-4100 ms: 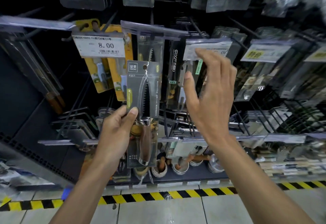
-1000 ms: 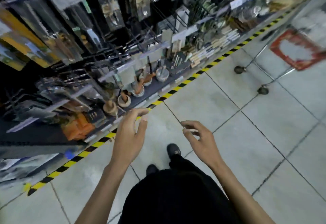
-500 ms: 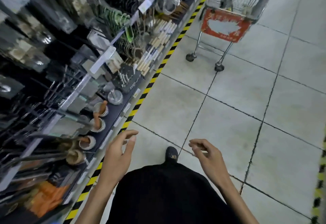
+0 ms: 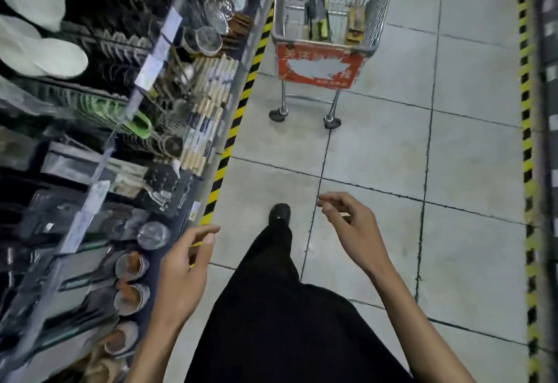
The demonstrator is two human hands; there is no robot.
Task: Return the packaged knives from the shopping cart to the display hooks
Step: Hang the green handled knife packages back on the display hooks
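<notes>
Now left hand (image 4: 184,268) and right hand (image 4: 350,225) empty, fingers loosely curled; knife no longer held. View swung from shelves (image 4: 157,50) to shopping cart (image 4: 320,64); packaged knives (image 4: 317,17) wait inside.

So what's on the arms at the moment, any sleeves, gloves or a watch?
Nothing is worn on them. The left forearm and right forearm are bare all the way to the frame edge. No sleeves, gloves, watch, rings or bands show. Between them are black clothing and one black shoe.
</notes>
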